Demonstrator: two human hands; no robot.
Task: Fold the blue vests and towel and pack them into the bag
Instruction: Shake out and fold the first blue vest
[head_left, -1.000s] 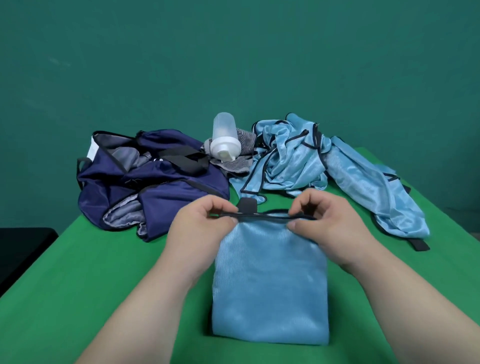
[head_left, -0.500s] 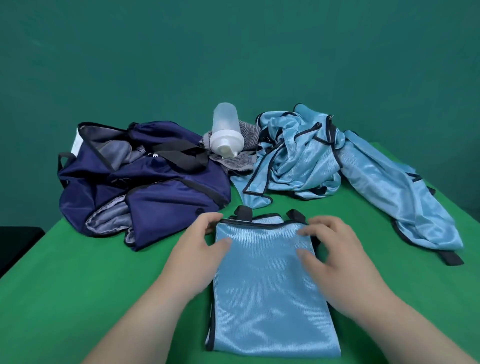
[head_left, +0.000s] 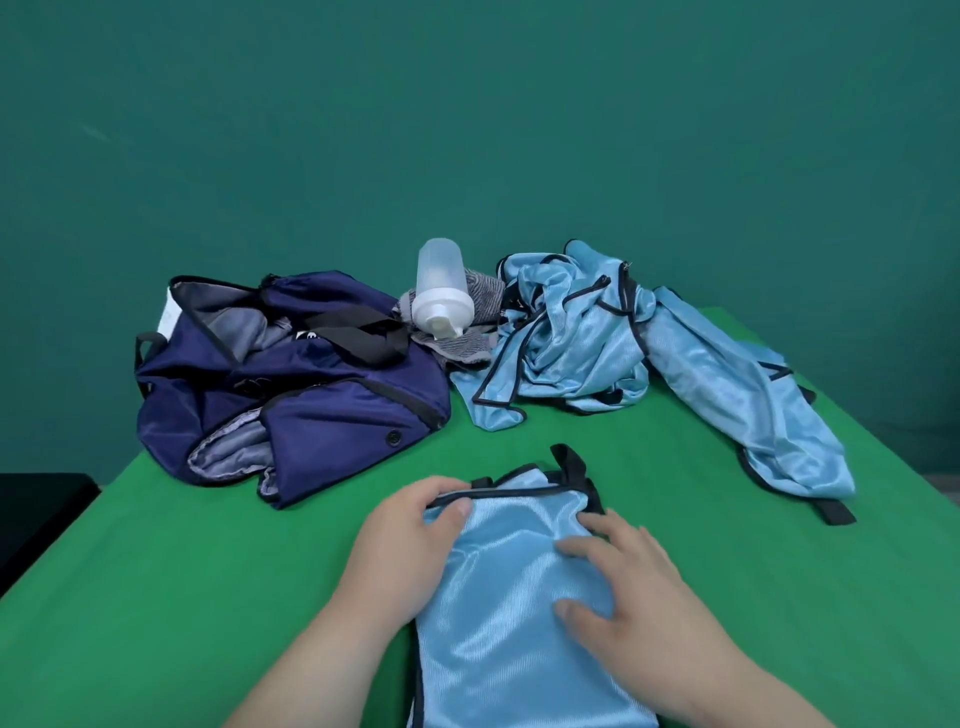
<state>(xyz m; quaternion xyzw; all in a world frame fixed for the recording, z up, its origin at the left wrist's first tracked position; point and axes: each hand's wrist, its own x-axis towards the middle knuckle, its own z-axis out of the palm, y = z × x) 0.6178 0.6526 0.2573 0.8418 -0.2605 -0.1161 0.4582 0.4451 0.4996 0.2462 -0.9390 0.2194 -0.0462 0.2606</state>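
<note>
At the near edge of the green counter (head_left: 208, 597), a folded blue vest (head_left: 509, 639) is being kept flat, its long side running away from the viewer. Its far left corner is being pinched by the left grip (head_left: 415, 535): the thumb is being laid on the dark-trimmed edge while the other fingers are being curled over it. The right grip (head_left: 639, 587) is being held wide open, with nothing grasped and its straight fingers being pressed onto the vest's shiny upper face near the right edge. Black straps (head_left: 569, 460) are poking out past the vest's far end. Further back on the left, the navy bag (head_left: 322, 415) is lying slumped and unzipped, with grey lining showing. Beside it, a pale plastic bottle (head_left: 441, 291) is being propped, cap toward the viewer, on the grey striped towel (head_left: 460, 351). To the right, a crumpled heap of blue vests (head_left: 571, 353) is touching the towel, and a loose vest (head_left: 753, 410) is draped toward the counter's right edge.
</note>
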